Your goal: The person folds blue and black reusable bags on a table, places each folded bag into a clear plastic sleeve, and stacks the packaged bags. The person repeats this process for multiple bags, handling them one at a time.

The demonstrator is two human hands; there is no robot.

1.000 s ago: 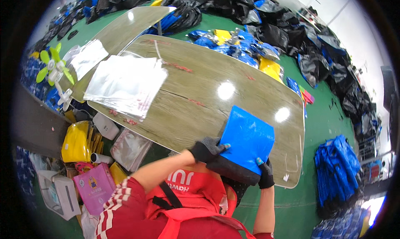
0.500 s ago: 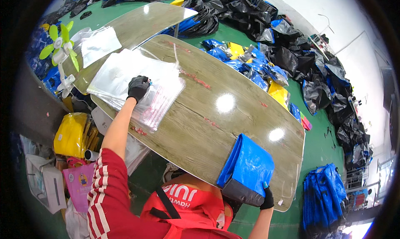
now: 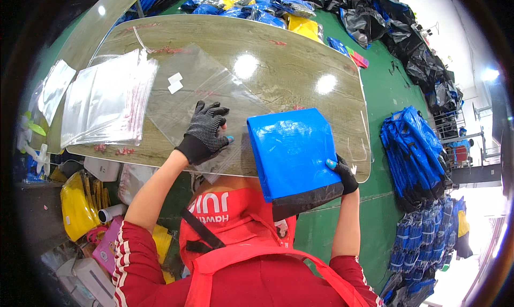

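A clear plastic bag (image 3: 184, 87) lies spread at a slant on the wood-patterned table. My left hand (image 3: 205, 129), in a black dotted glove with bare fingertips, rests on its near part with the fingers spread. To the right, my right hand (image 3: 345, 173) grips a folded blue bag (image 3: 292, 146) by its lower right corner, thumb on top and other fingers hidden underneath. This blue bag has a black bottom strip and reaches past the table's near edge. A stack of clear plastic bags (image 3: 104, 101) lies left of my left hand.
Two small white labels (image 3: 175, 82) show beside the spread bag. Beyond the table (image 3: 300, 66), wrapped blue and yellow bundles (image 3: 267, 7) lie on the green floor. Blue bags (image 3: 409, 154) are piled to the right. A yellow pack (image 3: 75, 205) stands below the table at left.
My left hand has moved right from the stack, and one clear bag now lies spread under it. The folded blue bag in my right hand has turned and shifted left. The whole view has swung right.
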